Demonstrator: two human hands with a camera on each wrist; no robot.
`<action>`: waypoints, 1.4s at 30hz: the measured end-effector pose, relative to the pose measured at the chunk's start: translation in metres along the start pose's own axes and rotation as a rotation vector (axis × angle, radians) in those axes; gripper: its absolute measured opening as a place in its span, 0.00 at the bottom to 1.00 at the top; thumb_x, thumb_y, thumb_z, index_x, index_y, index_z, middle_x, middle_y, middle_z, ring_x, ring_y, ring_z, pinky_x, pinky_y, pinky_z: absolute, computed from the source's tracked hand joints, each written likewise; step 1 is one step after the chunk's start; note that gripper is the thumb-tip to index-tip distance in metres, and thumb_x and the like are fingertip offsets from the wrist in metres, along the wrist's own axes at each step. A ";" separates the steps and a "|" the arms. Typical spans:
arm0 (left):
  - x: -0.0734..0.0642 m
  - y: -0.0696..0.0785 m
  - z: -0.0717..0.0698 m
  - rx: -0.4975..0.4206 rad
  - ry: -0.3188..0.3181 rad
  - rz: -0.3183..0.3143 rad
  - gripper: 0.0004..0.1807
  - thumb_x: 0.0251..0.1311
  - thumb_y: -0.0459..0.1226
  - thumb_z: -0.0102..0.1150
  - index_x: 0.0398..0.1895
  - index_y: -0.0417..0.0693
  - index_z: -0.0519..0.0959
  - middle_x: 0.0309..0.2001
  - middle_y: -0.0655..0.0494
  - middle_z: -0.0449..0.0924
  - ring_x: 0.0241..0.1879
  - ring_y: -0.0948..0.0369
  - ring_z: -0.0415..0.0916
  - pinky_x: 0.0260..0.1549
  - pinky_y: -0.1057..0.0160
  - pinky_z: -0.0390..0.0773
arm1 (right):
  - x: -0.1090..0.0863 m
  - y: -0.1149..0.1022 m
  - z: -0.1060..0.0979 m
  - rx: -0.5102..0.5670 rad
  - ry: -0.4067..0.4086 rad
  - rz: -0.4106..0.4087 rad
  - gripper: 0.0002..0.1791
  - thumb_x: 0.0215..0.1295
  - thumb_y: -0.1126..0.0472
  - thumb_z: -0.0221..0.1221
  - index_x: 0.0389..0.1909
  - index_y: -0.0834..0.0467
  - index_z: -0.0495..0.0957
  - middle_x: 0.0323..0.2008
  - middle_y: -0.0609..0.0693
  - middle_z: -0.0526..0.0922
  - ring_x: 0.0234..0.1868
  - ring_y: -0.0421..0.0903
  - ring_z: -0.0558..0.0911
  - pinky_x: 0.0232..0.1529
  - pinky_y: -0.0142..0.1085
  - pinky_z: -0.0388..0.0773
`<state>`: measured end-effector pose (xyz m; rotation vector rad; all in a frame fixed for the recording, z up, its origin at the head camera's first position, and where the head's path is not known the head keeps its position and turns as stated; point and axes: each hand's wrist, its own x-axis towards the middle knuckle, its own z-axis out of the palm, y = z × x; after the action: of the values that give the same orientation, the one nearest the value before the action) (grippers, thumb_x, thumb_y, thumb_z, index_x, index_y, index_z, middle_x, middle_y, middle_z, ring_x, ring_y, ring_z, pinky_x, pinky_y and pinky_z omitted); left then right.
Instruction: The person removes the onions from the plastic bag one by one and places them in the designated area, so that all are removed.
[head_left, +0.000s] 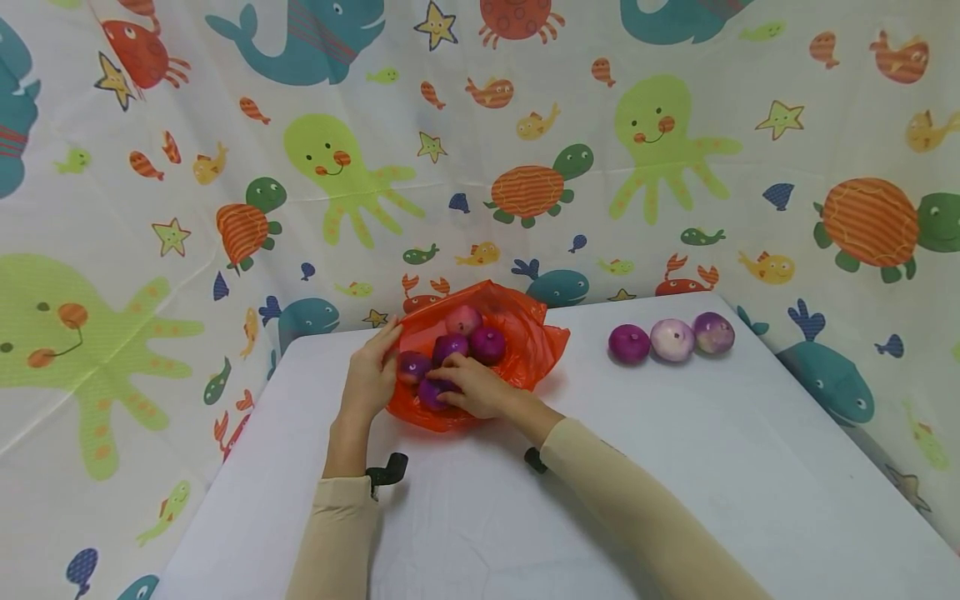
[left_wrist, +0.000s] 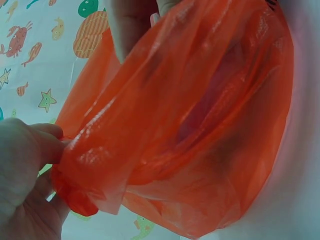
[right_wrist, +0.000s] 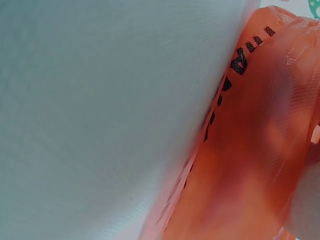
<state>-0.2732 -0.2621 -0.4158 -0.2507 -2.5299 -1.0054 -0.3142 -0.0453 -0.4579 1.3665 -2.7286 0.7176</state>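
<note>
An orange-red plastic bag [head_left: 536,337] stands open on the table with several red onions [head_left: 487,345] inside. My left hand [head_left: 371,371] pinches the bag's rim at its left side; the left wrist view shows thumb and fingers [left_wrist: 47,142] on the gathered plastic. Reaching in over the near rim, my right hand [head_left: 476,385] has its fingers curled on a purple onion [head_left: 433,393] at the front of the bag. In the right wrist view, the bag's printed wall [right_wrist: 250,120] hides most of that hand.
Three more onions sit in a row at the table's back right: a dark purple one [head_left: 628,344], a pale one [head_left: 672,340] and a mottled one [head_left: 713,333]. A curtain [head_left: 465,108] printed with sea animals hangs behind the white table [head_left: 600,517].
</note>
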 end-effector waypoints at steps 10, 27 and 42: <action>0.001 -0.003 0.002 -0.001 0.013 0.013 0.29 0.74 0.26 0.54 0.76 0.49 0.70 0.78 0.55 0.66 0.78 0.50 0.63 0.72 0.45 0.70 | 0.000 0.001 0.003 0.042 -0.032 0.069 0.27 0.74 0.48 0.62 0.71 0.48 0.74 0.67 0.54 0.74 0.68 0.51 0.76 0.73 0.45 0.74; -0.001 0.002 0.000 0.001 0.007 0.017 0.27 0.75 0.26 0.52 0.75 0.45 0.70 0.78 0.51 0.66 0.77 0.49 0.64 0.73 0.46 0.69 | -0.002 0.001 0.003 0.069 -0.052 0.089 0.28 0.72 0.47 0.64 0.69 0.48 0.70 0.69 0.54 0.73 0.67 0.53 0.75 0.73 0.48 0.74; 0.000 0.001 0.000 0.005 0.001 0.005 0.29 0.74 0.26 0.52 0.76 0.47 0.69 0.78 0.53 0.65 0.78 0.48 0.63 0.72 0.45 0.69 | -0.007 0.001 0.001 0.172 0.022 0.134 0.29 0.69 0.49 0.68 0.67 0.48 0.73 0.67 0.52 0.75 0.67 0.52 0.73 0.69 0.49 0.77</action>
<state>-0.2731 -0.2614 -0.4152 -0.2554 -2.5287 -0.9973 -0.3105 -0.0396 -0.4605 1.2020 -2.8195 0.9902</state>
